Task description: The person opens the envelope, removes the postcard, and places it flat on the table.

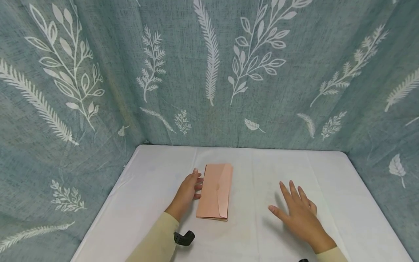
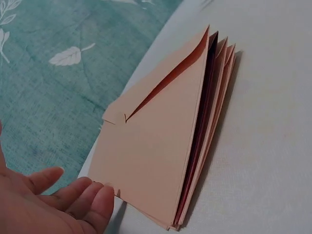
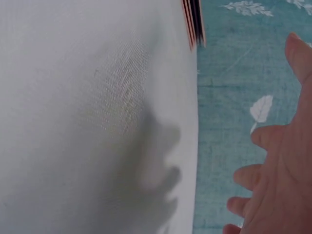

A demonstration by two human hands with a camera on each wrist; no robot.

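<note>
A stack of pale pink envelopes (image 1: 212, 191) lies on the white table, long side pointing away from me. The top envelope has its flap (image 1: 225, 193) along the right side, and the left wrist view shows that flap gaping a little. Several envelope edges fan apart there, with a dark red layer (image 2: 201, 122) between them. My left hand (image 1: 187, 191) is at the stack's left edge, fingertips right at the paper and thumb apart from it. Over the table to the right, my right hand (image 1: 299, 216) hovers with fingers spread and holds nothing; its shadow falls beside it.
A white cloth covers the table (image 1: 255, 233). Green curtains (image 1: 183, 72) with white leaf prints hang behind and along both sides. A black wrist device (image 1: 184, 238) sits at the left sleeve (image 1: 157, 236).
</note>
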